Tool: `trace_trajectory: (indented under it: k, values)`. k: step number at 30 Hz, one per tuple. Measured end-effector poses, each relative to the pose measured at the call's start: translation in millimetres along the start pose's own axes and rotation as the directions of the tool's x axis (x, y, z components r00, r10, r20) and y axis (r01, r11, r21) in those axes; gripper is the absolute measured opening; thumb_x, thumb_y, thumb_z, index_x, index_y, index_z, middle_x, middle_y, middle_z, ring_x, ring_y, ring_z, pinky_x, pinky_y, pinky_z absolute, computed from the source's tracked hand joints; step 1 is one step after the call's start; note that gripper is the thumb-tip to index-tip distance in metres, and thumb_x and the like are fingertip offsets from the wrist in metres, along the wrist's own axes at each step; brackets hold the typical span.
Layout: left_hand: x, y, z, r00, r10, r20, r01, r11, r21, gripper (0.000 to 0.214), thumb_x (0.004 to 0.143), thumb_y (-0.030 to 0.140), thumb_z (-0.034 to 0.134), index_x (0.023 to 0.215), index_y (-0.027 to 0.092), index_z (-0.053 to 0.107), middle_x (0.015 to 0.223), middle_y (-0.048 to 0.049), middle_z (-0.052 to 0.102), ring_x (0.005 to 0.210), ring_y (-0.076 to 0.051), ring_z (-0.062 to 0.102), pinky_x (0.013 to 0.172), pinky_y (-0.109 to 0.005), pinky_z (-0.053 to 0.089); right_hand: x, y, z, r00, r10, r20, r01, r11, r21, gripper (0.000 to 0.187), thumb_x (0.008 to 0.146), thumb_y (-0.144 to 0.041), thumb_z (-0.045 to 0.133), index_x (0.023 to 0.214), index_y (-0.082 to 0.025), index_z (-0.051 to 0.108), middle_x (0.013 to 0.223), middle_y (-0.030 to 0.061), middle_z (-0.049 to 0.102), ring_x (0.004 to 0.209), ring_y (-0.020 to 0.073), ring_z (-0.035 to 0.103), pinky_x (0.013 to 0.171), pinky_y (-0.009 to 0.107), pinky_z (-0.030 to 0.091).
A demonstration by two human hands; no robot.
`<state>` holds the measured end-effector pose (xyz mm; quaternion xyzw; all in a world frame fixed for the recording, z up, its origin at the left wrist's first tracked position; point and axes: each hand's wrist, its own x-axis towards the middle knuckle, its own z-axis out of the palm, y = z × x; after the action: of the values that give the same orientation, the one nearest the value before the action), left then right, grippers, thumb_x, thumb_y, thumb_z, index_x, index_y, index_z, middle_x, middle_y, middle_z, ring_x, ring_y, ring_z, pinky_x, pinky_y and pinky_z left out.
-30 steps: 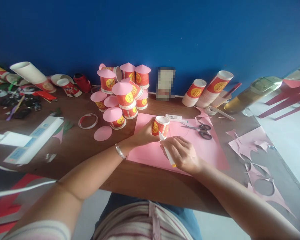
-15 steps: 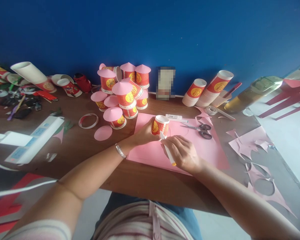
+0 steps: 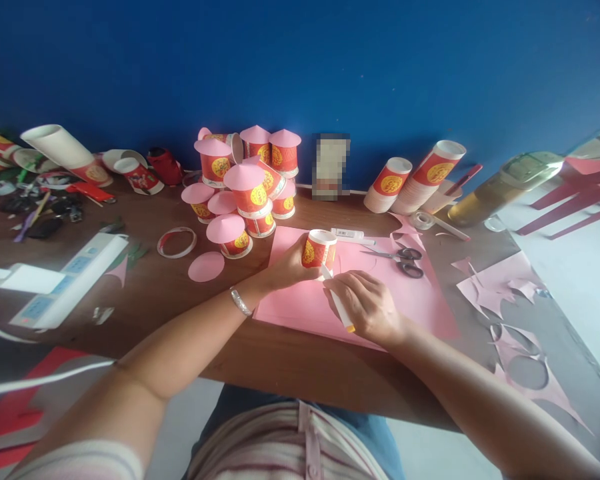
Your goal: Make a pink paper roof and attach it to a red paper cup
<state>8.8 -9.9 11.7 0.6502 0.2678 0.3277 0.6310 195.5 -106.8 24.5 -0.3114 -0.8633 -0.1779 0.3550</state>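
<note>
The left hand [image 3: 296,263] is curled round the left side of a red and yellow paper cup [image 3: 319,252], its white opening facing up; some of those fingers are out of sight behind the cup. The cup is over the pink paper [image 3: 410,303], though whether it rests on it I cannot tell. The right hand [image 3: 370,308] has its fingers closed narrowly on a white tube [image 3: 339,305] with a yellow end. That end points down toward the person, while the pale tip is up at the cup's lower edge, just ahead of the right fingers; contact there is too small to make out.

Beyond the right fingers, to their right, scissors [image 3: 398,257] lie on the pink paper with blades parted. A smaller white tube [image 3: 347,234] lies just past the cup, farther from the fingers. To the left of the left fingers is a pink disc [image 3: 207,267], and behind that a group of cups with pink cone tops [image 3: 243,183]. Well beyond the right fingers, two leaning stacks of cups [image 3: 433,179] are near the blue wall [image 3: 410,80]. Pink scraps [image 3: 545,390] are spread well to their right.
</note>
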Motion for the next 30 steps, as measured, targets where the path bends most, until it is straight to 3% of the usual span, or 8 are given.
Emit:
trace_trajectory:
  k: [3,7,10,13,17,20,24,30]
  values:
    - [-0.2,-0.6,-0.5,1.000,0.020,0.003,-0.021,1.000,0.019,0.037,0.073,0.019,0.080,0.104,0.019,0.059,0.094,-0.0023,0.062,0.083,-0.017,0.059,0.073,-0.029,0.050,-3.0,0.2,-1.4,1.000,-0.013,-0.029,0.013,1.000,0.004,0.022,0.094,-0.006,0.062,0.114,-0.014,0.059,0.081,0.0040,0.067,0.072,0.0169,0.064,0.069,0.033,0.057]
    - [0.7,3.6,-0.7,0.999,0.005,0.037,-0.003,0.997,-0.073,0.041,0.073,0.027,0.084,0.103,0.018,0.057,0.091,-0.0016,0.061,0.080,-0.015,0.057,0.071,-0.028,0.049,-7.8,5.9,-1.5,0.998,0.007,-0.054,-0.005,1.000,0.027,0.030,0.096,-0.009,0.061,0.124,-0.018,0.058,0.080,0.0021,0.066,0.071,0.0169,0.065,0.069,0.033,0.057]
    - [0.6,6.8,-1.4,0.996,-0.067,0.058,0.076,0.984,-0.163,0.051,0.072,0.031,0.087,0.112,0.017,0.058,0.093,-0.0020,0.062,0.085,-0.016,0.061,0.075,-0.029,0.052,-12.6,15.9,3.3,0.987,0.148,-0.065,-0.145,0.988,0.050,0.031,0.097,-0.010,0.057,0.126,-0.018,0.059,0.081,0.0031,0.068,0.068,0.0172,0.066,0.066,0.031,0.055]
    - [-0.4,5.9,-2.7,0.987,-0.158,0.042,0.163,0.956,-0.244,0.062,0.070,0.030,0.089,0.122,0.019,0.057,0.097,-0.0021,0.065,0.091,-0.018,0.065,0.083,-0.035,0.056,-17.5,25.9,11.2,0.947,0.314,-0.071,-0.310,0.949,0.060,0.025,0.099,-0.011,0.054,0.121,-0.019,0.061,0.088,0.0061,0.072,0.071,0.0176,0.069,0.064,0.028,0.054]
    - [-1.2,1.6,-5.1,0.987,-0.139,0.078,0.158,0.924,-0.348,0.054,0.071,0.029,0.090,0.116,0.018,0.062,0.098,-0.0044,0.069,0.094,-0.020,0.069,0.093,-0.042,0.057,-22.1,30.5,19.9,0.901,0.432,-0.030,-0.430,0.900,0.071,0.020,0.101,-0.016,0.051,0.117,-0.020,0.063,0.093,0.0075,0.074,0.074,0.0179,0.070,0.062,0.027,0.054]
    - [-0.9,0.6,-6.7,0.985,-0.110,0.132,0.155,0.903,-0.401,0.052,0.073,0.026,0.088,0.118,0.018,0.064,0.105,-0.0079,0.072,0.101,-0.024,0.071,0.098,-0.045,0.055,-24.3,28.3,24.4,0.891,0.453,0.008,-0.452,0.888,0.081,0.021,0.101,-0.017,0.049,0.117,-0.020,0.061,0.098,0.0087,0.074,0.075,0.0182,0.071,0.062,0.027,0.055]
    - [-0.4,1.0,-8.8,0.990,-0.091,0.104,0.130,0.871,-0.473,0.065,0.072,0.022,0.087,0.132,0.023,0.062,0.122,-0.0101,0.072,0.115,-0.028,0.068,0.101,-0.044,0.053,-25.1,24.4,29.4,0.896,0.443,-0.008,-0.440,0.892,0.099,0.028,0.097,-0.013,0.048,0.123,-0.020,0.057,0.099,0.0090,0.074,0.077,0.0190,0.071,0.062,0.028,0.056]
    - [-0.8,-0.3,-12.3,0.994,-0.087,0.063,0.107,0.877,-0.469,0.051,0.077,0.025,0.083,0.125,0.021,0.068,0.120,-0.0093,0.073,0.113,-0.025,0.068,0.097,-0.035,0.052,-22.5,23.9,26.6,0.920,0.383,-0.078,-0.372,0.919,0.127,0.033,0.095,-0.010,0.052,0.125,-0.021,0.056,0.095,0.0065,0.071,0.080,0.0198,0.070,0.070,0.031,0.058]
